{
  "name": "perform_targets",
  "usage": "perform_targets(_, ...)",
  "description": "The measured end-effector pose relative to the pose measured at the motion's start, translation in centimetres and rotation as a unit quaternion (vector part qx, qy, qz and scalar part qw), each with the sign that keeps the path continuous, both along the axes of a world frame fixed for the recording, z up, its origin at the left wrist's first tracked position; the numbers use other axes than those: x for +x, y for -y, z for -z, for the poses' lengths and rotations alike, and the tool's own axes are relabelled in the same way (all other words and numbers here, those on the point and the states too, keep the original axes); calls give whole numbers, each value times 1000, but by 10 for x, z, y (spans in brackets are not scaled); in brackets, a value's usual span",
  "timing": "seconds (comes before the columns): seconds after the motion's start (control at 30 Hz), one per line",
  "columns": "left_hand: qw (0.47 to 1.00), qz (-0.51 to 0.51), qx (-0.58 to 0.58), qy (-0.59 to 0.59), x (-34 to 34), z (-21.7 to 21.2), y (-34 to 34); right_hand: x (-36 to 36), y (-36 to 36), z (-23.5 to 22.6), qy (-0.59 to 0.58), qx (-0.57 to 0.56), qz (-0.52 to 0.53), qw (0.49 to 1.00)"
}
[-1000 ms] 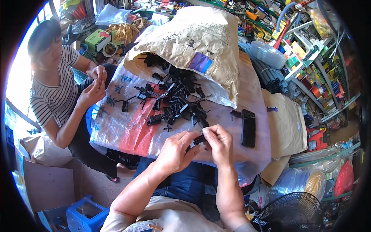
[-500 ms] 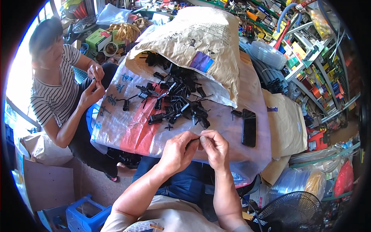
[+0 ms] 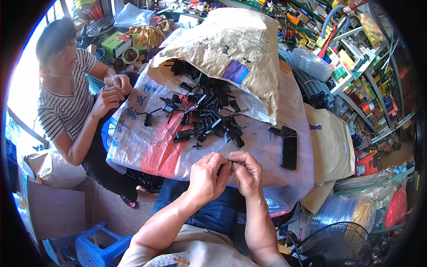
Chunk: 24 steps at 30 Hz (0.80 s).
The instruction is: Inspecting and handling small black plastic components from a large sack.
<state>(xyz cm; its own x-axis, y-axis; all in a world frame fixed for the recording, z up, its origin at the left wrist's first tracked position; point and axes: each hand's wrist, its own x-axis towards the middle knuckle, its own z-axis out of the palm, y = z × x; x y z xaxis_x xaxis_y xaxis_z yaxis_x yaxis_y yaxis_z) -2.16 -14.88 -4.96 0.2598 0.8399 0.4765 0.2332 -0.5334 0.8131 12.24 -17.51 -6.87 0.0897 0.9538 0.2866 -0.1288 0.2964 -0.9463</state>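
My left hand (image 3: 207,173) and my right hand (image 3: 246,171) meet over the near edge of a woven plastic sheet (image 3: 147,147). Both pinch one small black plastic part (image 3: 226,163), mostly hidden by the fingers. Just beyond them lies a heap of black plastic parts (image 3: 207,115), spilling from the mouth of a large tan sack (image 3: 231,44). A black phone (image 3: 289,147) lies flat to the right of my right hand.
A person in a striped shirt (image 3: 66,107) sits at the left with both hands together near the sheet's corner. A blue stool (image 3: 100,244) stands lower left, a black fan (image 3: 342,244) lower right. Crowded shelves of goods (image 3: 356,66) fill the right side.
My hands have drawn closer together and slightly nearer to me, still working the small black part. The person at the left has shifted their hands a little.
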Motion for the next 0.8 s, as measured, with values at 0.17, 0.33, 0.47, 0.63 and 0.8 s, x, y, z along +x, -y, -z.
perform_targets(0.17,1000,4,13,1,-4,4,1,0,1,-6,-6,-5,-7,1000)
perform_targets(0.33,846,159,-461,216,-20,-13,-5,12,11,-23,4,-105,-58,993)
perform_targets(0.47,907,212,-349,99,-24,-6,-4,24,14,-19,92,-114,-68,987)
perform_targets(0.63,970,172,-171,25,-22,-1,0,25,17,-25,95,-142,-82,982)
perform_targets(0.8,978,184,-95,-39,-18,-8,1,33,21,-31,74,-174,-118,975)
